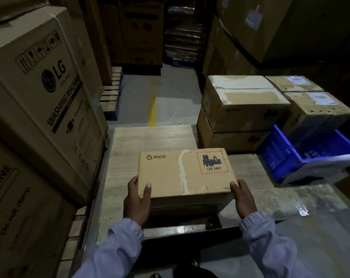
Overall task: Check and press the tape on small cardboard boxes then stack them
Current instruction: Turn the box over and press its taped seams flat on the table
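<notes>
A small brown cardboard box [166,173] printed PICO, with a red-bordered UN 3481 battery label, sits near the front of a pale wooden table [150,137]. A strip of clear tape [183,173] runs across its top face from back to front. My left hand [137,199] grips the box's near left corner, thumb on top. My right hand [243,197] holds the near right corner. Two stacked PICO boxes [244,113] stand at the table's far right.
Tall LG washing machine cartons [39,93] wall off the left side. A blue plastic crate [302,153] lies at the right, with more labelled small boxes [314,105] behind it. A grey floor aisle with a yellow line [152,109] runs ahead. Large cartons tower at the back right.
</notes>
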`<action>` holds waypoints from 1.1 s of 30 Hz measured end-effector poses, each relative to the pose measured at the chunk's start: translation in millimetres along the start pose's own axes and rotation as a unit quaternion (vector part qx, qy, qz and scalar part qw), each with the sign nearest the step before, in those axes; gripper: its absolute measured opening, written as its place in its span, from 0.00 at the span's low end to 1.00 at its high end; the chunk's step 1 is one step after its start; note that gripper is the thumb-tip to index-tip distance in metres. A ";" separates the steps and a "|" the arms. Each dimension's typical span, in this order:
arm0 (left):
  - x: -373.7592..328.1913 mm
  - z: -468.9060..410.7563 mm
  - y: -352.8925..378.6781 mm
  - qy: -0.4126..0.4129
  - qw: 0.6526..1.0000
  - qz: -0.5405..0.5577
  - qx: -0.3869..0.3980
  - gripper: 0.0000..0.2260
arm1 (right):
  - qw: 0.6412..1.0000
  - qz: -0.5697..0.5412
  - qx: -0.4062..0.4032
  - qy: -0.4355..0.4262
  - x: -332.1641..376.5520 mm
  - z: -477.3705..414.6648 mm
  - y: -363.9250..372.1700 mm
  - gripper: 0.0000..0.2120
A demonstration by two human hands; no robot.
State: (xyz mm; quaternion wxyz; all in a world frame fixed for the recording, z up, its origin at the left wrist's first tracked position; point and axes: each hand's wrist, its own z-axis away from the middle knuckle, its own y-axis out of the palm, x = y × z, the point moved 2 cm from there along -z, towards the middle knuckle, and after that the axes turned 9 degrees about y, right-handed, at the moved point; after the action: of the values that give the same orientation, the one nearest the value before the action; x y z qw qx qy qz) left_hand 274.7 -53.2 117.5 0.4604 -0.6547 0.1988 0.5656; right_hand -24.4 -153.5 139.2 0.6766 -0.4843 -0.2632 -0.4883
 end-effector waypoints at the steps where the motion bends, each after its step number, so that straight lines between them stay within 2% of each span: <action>1: -0.3 5.8 1.8 0.015 1.000 -0.003 0.001 0.22 | 1.000 0.000 -0.006 0.002 -5.4 0.9 -1.4 0.11; 5: 0.4 8.4 8.7 0.033 0.999 -0.032 0.006 0.28 | 0.999 0.041 0.004 -0.006 -6.6 3.0 -2.4 0.16; 7: -2.3 3.3 7.3 0.051 0.995 -0.086 -0.004 0.31 | 0.991 0.118 -0.018 -0.063 -1.7 -0.5 -4.4 0.21; 8: -6.7 0.2 5.5 0.096 0.985 -0.141 -0.019 0.31 | 0.982 0.152 -0.040 -0.109 3.3 -3.0 -6.1 0.24; 11: -22.0 -2.8 8.2 0.266 0.918 -0.294 0.003 0.32 | 0.927 0.259 -0.038 -0.269 20.3 -8.2 -5.6 0.29; 14: -30.6 1.6 23.1 0.296 0.886 -0.349 0.073 0.31 | 0.854 0.354 0.005 -0.381 26.7 -7.4 10.4 0.24; 16: -29.6 6.4 30.2 0.286 0.876 -0.377 0.097 0.30 | 0.833 0.394 0.020 -0.387 23.0 -5.1 21.0 0.22; 18: -29.5 10.3 31.4 0.285 0.876 -0.375 0.103 0.28 | 0.834 0.405 0.020 -0.374 16.6 -6.0 25.8 0.24; 24: -31.3 9.5 31.0 0.289 0.880 -0.366 0.089 0.28 | 0.829 0.412 0.016 -0.377 17.7 -8.9 23.2 0.20; 28: -45.6 -9.3 21.8 0.282 0.864 -0.399 0.119 0.29 | 0.824 0.429 -0.002 -0.371 53.2 -14.3 16.8 0.17; 31: -51.3 -34.1 20.7 0.226 0.841 -0.458 0.179 0.31 | 0.835 0.423 0.035 -0.351 82.7 -22.6 26.1 0.17; 33: -49.9 -41.7 21.9 0.201 0.838 -0.472 0.186 0.37 | 0.819 0.439 0.079 -0.361 82.9 -25.4 39.4 0.21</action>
State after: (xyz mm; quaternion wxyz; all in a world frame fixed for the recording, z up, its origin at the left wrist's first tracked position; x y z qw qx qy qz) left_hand 266.8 -111.6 152.6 0.7348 -0.6703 0.0553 0.0882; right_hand 40.6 -208.2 182.3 0.7114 -0.6354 -0.2855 0.0930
